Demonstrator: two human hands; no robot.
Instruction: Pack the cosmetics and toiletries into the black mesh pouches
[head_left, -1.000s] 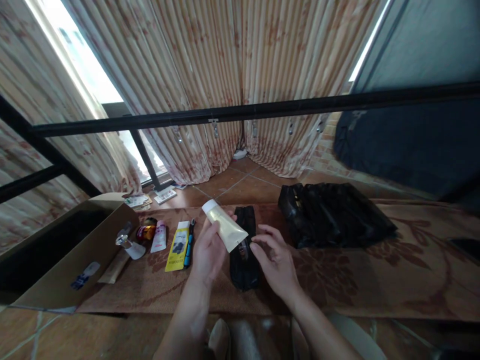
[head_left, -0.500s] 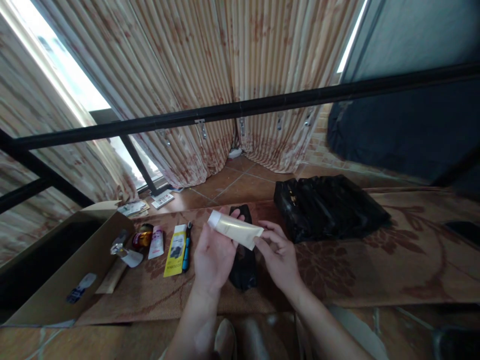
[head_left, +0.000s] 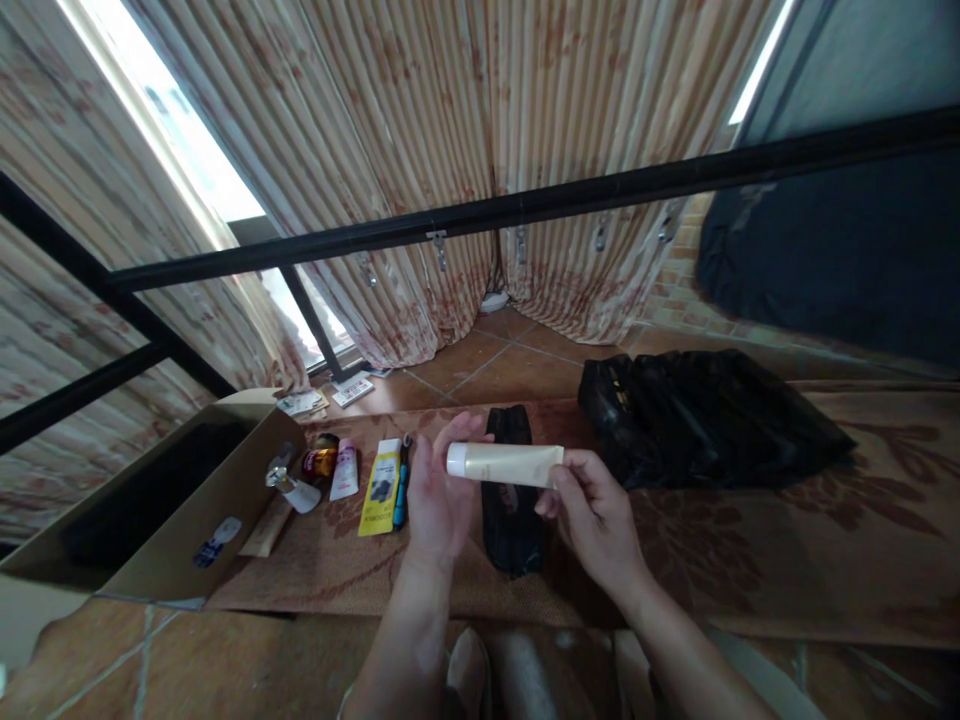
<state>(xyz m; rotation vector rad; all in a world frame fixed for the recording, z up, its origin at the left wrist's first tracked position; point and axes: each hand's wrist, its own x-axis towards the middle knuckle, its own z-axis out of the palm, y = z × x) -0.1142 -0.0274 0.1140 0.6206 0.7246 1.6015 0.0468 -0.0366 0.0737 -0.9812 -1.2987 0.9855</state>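
A cream tube with a white cap is held level above a patterned mat. My right hand pinches its flat end. My left hand sits behind the capped end, palm open and fingers touching the tube. Under the hands lies a small black pouch on the mat. To the left lie a yellow packet and a blue tool.
An open cardboard box stands at the left, with a pink tube, a small jar and a clear bottle beside it. A black bag lies at the right. A black bar crosses in front of the curtains.
The tube has turned from slanted to level. My right hand has taken hold of its flat end, and my left hand has loosened its grip near the cap.
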